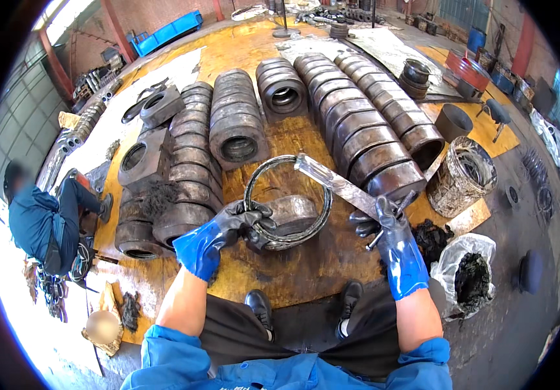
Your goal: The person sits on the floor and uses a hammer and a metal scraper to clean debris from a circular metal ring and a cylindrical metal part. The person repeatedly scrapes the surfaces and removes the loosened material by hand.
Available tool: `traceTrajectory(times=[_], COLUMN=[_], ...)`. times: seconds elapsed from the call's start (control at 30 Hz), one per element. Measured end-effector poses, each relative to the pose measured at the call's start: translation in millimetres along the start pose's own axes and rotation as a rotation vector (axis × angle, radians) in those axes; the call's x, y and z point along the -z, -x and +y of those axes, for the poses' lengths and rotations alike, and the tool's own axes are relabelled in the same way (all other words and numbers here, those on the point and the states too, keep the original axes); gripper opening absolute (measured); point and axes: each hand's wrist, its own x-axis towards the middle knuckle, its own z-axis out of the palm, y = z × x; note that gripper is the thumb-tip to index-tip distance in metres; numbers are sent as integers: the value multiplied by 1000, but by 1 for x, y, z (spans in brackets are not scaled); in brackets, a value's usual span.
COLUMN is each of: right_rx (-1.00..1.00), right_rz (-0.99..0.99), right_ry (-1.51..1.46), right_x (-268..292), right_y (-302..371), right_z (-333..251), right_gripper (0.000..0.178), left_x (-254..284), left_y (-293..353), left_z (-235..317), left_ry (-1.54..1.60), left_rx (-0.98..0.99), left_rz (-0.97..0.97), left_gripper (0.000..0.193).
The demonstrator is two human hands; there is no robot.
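Note:
My left hand (231, 224), in a blue and black rubber glove, grips a dark, greasy metal ring (327, 203) by its left lower side. The ring is tilted up in front of me. Wrapped round a flat metal bar (340, 184) is my gloved right hand (394, 234); the bar points up and left. Its far end is at the ring's upper right rim; I cannot tell whether they touch. A thin metal rod (375, 240) pokes out beside the right fingers. Behind the ring, partly hidden, a rounded metal block (298, 211) rests on the yellow floor sheet (280, 279).
Long rows of heavy metal blocks (351, 123) with round bores lie ahead. At right stand a grease-smeared bucket (445, 195) and a white bag (447, 276) of black stringy waste. Another person (46, 214) in blue sits at left. My shoes (260, 309) flank the near floor.

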Motion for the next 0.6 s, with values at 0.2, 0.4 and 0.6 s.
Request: traceTrajectory(times=[0.2, 0.4, 0.6], right_rx=[-32, 20, -116], right_rz=[2, -245, -36], right_ry=[-72, -124, 117], right_x=[-4, -10, 2], right_y=[3, -4, -5], right_z=[0, 16, 5], right_gripper=[61, 63, 43], left_x=[-8, -9, 3], left_y=[-2, -4, -7], left_z=[-1, -15, -11], left_ry=[-15, -55, -126], left_rx=[31, 0, -14], left_rz=[-97, -44, -2], left_gripper=[29, 27, 26])
